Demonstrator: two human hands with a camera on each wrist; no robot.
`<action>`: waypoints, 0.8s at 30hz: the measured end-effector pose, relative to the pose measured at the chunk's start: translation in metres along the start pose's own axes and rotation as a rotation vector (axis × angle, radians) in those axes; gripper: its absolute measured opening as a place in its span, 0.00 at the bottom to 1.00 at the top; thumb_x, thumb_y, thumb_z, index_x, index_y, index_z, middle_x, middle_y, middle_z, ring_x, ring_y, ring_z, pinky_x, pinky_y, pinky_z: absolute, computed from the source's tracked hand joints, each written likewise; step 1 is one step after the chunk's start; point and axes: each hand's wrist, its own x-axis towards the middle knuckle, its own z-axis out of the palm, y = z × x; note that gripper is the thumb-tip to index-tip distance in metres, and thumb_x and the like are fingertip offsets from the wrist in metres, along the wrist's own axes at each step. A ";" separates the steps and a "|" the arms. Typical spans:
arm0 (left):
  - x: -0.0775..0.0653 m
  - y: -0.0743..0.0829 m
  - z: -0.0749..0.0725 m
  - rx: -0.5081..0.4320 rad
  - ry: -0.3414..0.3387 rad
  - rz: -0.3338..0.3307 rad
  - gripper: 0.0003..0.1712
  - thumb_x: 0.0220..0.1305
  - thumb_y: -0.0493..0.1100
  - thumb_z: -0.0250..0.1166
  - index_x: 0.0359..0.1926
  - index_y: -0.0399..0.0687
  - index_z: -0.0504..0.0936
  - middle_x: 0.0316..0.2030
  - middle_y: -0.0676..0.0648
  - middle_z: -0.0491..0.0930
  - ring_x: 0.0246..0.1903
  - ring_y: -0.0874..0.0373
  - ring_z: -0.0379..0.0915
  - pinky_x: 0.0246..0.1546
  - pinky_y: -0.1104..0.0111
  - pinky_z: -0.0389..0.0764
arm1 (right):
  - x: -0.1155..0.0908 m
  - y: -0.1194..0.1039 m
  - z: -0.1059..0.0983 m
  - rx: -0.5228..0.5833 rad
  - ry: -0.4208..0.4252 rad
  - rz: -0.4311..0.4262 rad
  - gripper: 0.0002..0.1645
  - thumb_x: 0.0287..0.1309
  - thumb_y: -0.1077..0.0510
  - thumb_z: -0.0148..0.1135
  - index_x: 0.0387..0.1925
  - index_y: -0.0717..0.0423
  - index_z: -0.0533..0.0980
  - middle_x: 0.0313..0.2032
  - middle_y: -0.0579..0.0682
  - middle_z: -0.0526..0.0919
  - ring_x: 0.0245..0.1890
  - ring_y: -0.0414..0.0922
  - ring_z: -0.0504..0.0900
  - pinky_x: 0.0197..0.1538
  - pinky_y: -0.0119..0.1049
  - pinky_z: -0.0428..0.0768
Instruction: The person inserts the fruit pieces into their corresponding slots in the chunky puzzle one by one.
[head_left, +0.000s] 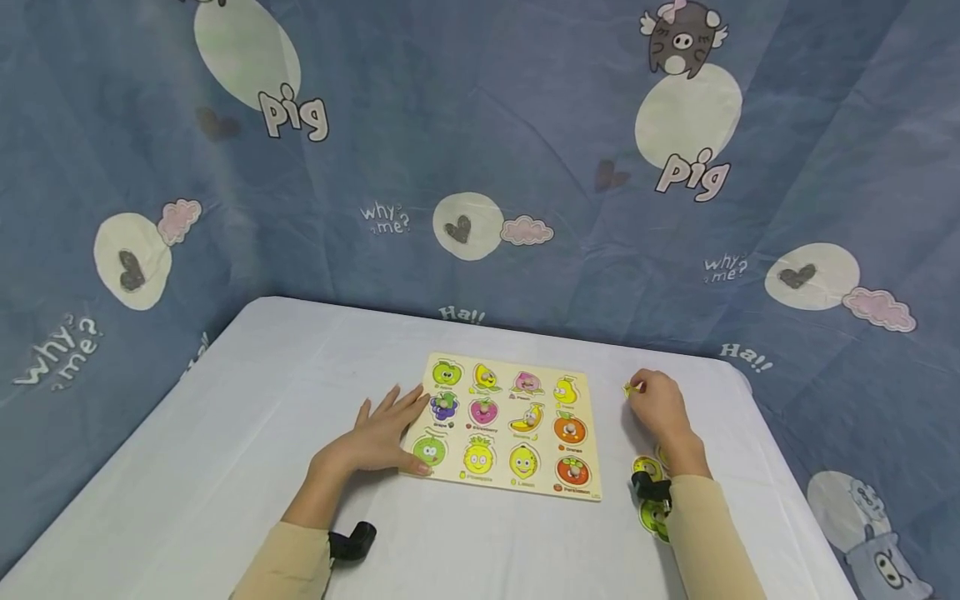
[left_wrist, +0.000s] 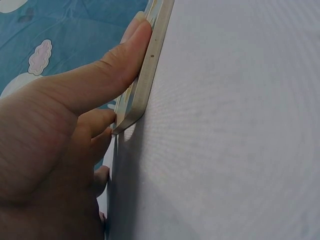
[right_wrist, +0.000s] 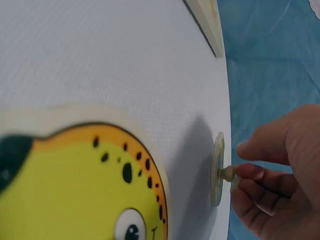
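Blue backdrop [head_left: 480, 150] | white table [head_left: 472, 550] | left hand [head_left: 381, 437] spread | right hand [head_left: 662, 406] at knob [right_wrist: 228, 173], grip unclear

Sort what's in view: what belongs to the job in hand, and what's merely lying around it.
Likely part of the job:
fruit puzzle board, left hand resting on its edge
knobbed piece, held by the right hand
yellow spotted piece and green piece, loose beside the board

Merely around it:
white tablecloth
blue pig-print backdrop
left wrist camera
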 end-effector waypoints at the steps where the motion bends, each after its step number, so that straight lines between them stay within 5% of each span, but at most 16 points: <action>1: 0.000 0.000 0.000 0.002 -0.001 -0.001 0.73 0.33 0.70 0.78 0.78 0.49 0.54 0.80 0.47 0.45 0.79 0.36 0.30 0.70 0.30 0.29 | 0.000 0.000 0.000 -0.009 0.009 0.008 0.17 0.55 0.66 0.53 0.44 0.66 0.81 0.38 0.62 0.81 0.37 0.55 0.77 0.40 0.48 0.77; 24: 0.001 -0.001 0.000 -0.002 0.002 0.004 0.73 0.33 0.70 0.78 0.78 0.48 0.54 0.80 0.47 0.45 0.79 0.36 0.30 0.70 0.30 0.29 | -0.001 0.004 -0.001 -0.088 -0.032 0.004 0.14 0.55 0.69 0.52 0.41 0.69 0.80 0.39 0.64 0.81 0.41 0.58 0.79 0.49 0.52 0.79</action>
